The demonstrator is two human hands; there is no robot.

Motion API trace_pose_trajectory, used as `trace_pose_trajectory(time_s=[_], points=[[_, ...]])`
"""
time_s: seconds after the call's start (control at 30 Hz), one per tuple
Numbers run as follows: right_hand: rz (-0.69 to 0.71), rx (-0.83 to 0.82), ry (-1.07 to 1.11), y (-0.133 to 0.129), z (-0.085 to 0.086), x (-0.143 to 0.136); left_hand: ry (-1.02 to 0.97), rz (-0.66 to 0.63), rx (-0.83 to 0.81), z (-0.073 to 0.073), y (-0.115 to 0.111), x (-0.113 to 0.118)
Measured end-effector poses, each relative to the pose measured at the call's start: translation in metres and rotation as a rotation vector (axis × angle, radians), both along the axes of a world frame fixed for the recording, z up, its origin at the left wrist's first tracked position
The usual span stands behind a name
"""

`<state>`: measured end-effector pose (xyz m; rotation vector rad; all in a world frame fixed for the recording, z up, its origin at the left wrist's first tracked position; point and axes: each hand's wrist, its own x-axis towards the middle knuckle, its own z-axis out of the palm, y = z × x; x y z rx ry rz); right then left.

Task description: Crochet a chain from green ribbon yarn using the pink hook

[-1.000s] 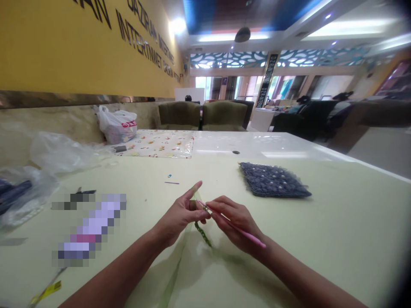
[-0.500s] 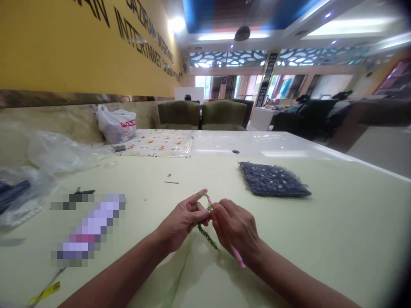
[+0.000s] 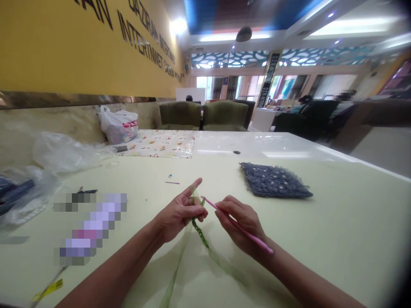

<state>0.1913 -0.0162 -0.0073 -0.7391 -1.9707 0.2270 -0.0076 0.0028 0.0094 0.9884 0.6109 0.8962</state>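
Head view: left hand [image 3: 184, 212] pinches green chain [image 3: 201, 235] near its top, thumb against fingers, index raised with green ribbon [image 3: 177, 268] at it; right hand [image 3: 241, 219] pinches pink hook [image 3: 252, 236], fingers closed round the shaft; hook tip right by chain top, can't tell if it's through a loop; rest of chain hangs below left hand.

Left hand [image 3: 181, 211] pinching, index finger [image 3: 195, 185] raised, right hand [image 3: 240, 218] gripping with fingertips [image 3: 219, 207], forearms [image 3: 128, 257] angled inward
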Motion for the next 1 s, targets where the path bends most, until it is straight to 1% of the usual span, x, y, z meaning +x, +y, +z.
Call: trace_pose_trajectory(time_s=[0.2, 0.3, 0.37, 0.5, 0.63, 0.83, 0.93, 1.0], points=[[0.117, -0.127, -0.017, 0.0003, 0.0044, -0.0015, 0.111, -0.057, 0.074, 0.0014, -0.0016, -0.0015], [0.108, -0.164, -0.034, 0.0004, 0.0042, -0.0026, 0.17, -0.029, 0.121, 0.0004, -0.0014, 0.0], [0.104, -0.169, -0.024, 0.0009, 0.003, -0.0029, 0.166, 0.01, 0.132, -0.0017, -0.0012, 0.0018], [0.082, -0.162, 0.0, 0.0028, 0.0003, -0.0016, 0.111, 0.016, 0.099, -0.0059, 0.0, 0.0038], [0.064, -0.128, -0.005, 0.0034, 0.0, -0.001, 0.073, 0.019, 0.07, -0.0065, 0.0011, 0.0032], [0.048, -0.115, -0.066, 0.002, 0.0012, -0.0009, 0.08, 0.085, 0.128, -0.0063, -0.0008, 0.0057], [0.048, -0.11, -0.09, 0.0028, -0.0013, -0.0007, 0.103, 0.083, 0.153, -0.0053, -0.0016, 0.0053], [0.041, -0.066, -0.107, 0.0036, -0.005, -0.0012, 0.125, 0.062, 0.147, -0.0036, -0.002, 0.004]])
